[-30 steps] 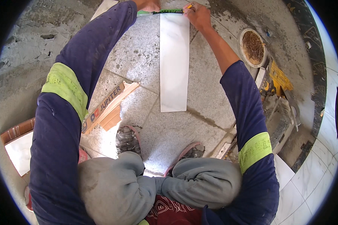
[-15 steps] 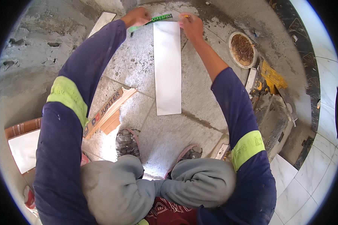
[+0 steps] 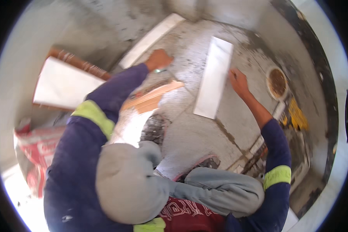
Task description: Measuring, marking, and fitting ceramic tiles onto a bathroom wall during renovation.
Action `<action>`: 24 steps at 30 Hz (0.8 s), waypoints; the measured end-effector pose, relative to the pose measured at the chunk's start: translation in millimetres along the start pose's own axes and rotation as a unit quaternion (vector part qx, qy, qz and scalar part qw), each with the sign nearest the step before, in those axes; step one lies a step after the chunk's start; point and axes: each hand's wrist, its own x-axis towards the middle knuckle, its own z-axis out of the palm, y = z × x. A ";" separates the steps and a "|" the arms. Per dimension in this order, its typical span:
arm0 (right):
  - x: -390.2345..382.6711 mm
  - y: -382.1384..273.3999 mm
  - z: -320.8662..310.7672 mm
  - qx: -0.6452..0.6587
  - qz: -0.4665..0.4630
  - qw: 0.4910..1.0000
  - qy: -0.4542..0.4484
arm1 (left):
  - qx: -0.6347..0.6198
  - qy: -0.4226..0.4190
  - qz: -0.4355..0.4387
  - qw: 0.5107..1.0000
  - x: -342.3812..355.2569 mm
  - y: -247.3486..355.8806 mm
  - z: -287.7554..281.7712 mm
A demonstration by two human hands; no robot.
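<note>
A long white tile strip [image 3: 214,77] with faint grey veining lies on the concrete floor before me. My right hand [image 3: 239,82] is closed beside its right edge, around a pencil that barely shows now; an orange tip stood out from the fingers earlier. My left hand [image 3: 158,60] is curled low over the floor, left of the tile. Under its wrist a bit of a green measuring strip [image 3: 159,70] shows; the rest is hidden by hand and blur. Just below lies a torn piece of brown cardboard [image 3: 152,98].
Another white strip [image 3: 152,38] lies along the left wall. A boxed white tile [image 3: 67,83] and a red-and-white sack [image 3: 40,154] stand at left. To the right are a round bucket [image 3: 277,83] with brown contents, a yellow crumpled piece [image 3: 298,115] and a grey trough [image 3: 299,152].
My view has swung left, bringing the boxed tile and sack further in. My left hand has left the tile's far end with the green strip; my right hand has drawn back along the tile's right side.
</note>
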 end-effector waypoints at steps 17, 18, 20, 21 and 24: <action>-24.3 -67.1 22.5 0.046 -0.134 0.982 -0.122 | 0.030 0.583 0.090 0.807 -257.3 -75.2 -131.2; -23.2 -68.3 23.9 0.040 -0.150 0.982 -0.111 | 0.069 0.617 0.078 0.780 -281.9 -96.6 -152.4; -20.2 -71.1 26.6 0.036 -0.156 0.981 -0.114 | 0.207 0.640 -0.091 0.735 -315.8 -119.5 -163.5; -18.0 -73.0 28.3 0.044 -0.163 0.979 -0.112 | 0.217 0.625 -0.113 0.741 -327.4 -127.5 -163.0; -13.5 -78.0 30.7 0.054 -0.174 0.977 -0.115 | 0.238 0.541 -0.157 0.792 -340.8 -140.5 -155.4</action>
